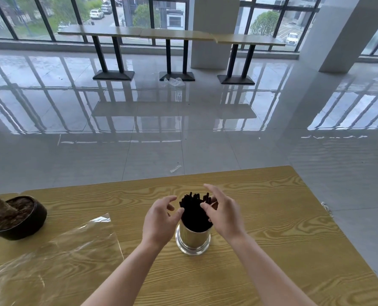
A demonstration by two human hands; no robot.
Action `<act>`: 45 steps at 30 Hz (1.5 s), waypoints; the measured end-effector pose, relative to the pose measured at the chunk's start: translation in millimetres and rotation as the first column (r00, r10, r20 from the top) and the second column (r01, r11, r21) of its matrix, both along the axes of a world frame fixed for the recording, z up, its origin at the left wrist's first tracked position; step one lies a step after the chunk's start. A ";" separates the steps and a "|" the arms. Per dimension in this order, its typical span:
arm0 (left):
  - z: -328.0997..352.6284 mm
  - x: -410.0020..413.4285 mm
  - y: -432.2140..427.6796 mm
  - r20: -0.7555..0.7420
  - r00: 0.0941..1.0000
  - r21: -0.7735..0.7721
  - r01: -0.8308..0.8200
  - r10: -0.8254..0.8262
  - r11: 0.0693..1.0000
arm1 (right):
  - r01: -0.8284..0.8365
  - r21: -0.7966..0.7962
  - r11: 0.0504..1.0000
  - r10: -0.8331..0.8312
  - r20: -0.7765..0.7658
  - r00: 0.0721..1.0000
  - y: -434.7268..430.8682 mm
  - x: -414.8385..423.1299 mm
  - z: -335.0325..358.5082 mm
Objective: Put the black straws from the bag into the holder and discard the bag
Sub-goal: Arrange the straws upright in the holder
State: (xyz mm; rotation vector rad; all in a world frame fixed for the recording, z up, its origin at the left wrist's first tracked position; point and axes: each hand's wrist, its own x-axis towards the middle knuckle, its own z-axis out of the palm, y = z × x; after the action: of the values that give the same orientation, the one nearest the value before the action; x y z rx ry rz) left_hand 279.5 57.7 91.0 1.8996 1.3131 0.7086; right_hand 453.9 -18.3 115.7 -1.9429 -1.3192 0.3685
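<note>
A bundle of black straws (193, 214) stands upright in a shiny metal holder (193, 239) near the middle of the wooden table (272, 217). My left hand (160, 219) is at the left side of the straws, fingers spread, fingertips touching the bundle. My right hand (222, 212) is at the right side, fingers apart and resting against the straw tops. Neither hand grips anything. The clear plastic bag (51, 261) lies flat and empty on the table at the left.
A dark round pot with soil and a stump (15, 217) sits at the table's left edge. Beyond the far table edge is a glossy tiled floor with plastic scraps (174, 81) and long tables by the windows.
</note>
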 end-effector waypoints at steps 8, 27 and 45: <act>3.6 13.4 2.9 0.033 0.997 0.038 -0.077 0.075 0.996 | -0.042 0.028 0.999 0.038 0.144 0.989 7.6 -6.2 -12.2; -7.3 23.8 8.6 0.102 0.991 -0.110 -0.076 0.087 0.991 | -0.135 0.018 0.991 0.123 0.295 0.947 36.0 0.2 3.2; -8.1 25.2 8.4 0.079 0.994 -0.118 -0.069 0.079 0.991 | -0.319 -0.381 0.868 0.416 0.206 0.886 71.8 3.6 16.6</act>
State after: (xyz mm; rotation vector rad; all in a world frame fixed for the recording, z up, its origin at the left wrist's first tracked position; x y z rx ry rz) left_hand 304.7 66.1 82.9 1.7193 1.3483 0.7256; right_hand 457.4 53.5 132.3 -2.0670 -1.9407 0.5518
